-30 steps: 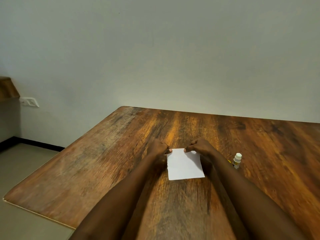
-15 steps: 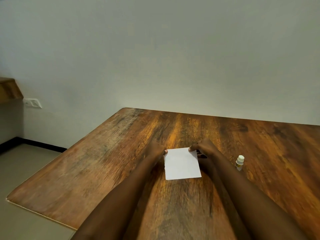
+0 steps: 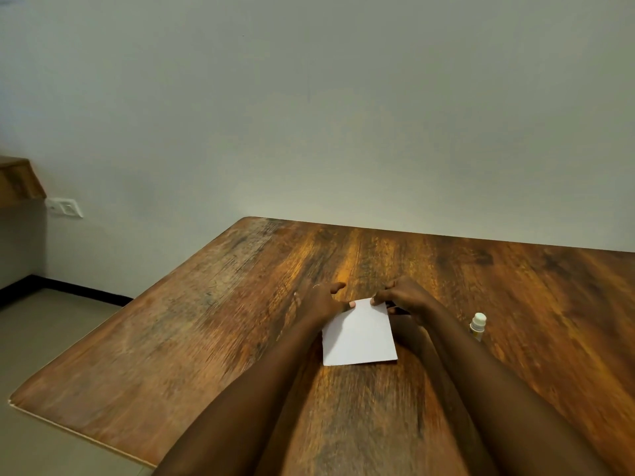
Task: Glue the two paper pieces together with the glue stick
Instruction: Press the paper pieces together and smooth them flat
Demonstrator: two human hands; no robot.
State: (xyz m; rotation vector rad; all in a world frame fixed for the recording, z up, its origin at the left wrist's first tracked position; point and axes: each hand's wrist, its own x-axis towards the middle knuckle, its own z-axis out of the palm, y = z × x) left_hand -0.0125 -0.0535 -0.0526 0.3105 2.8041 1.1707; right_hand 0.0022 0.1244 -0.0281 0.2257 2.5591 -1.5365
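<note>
A white paper lies on the wooden table; I cannot tell whether it is one sheet or two stacked. My right hand pinches its far right corner, which is lifted a little. My left hand rests at the far left edge with its thumb tip touching the paper and its fingers spread. A white-capped glue stick stands upright to the right of my right forearm, apart from the paper.
The table's left edge drops to a tiled floor. A plain wall stands right behind the table's far edge. A wall socket and a wooden shelf corner are at the far left.
The paper's far edge has shifted and tilted; its far right corner has come up in my right hand. My left hand's fingers have spread and moved a little off the paper. The camera has shifted slightly.
</note>
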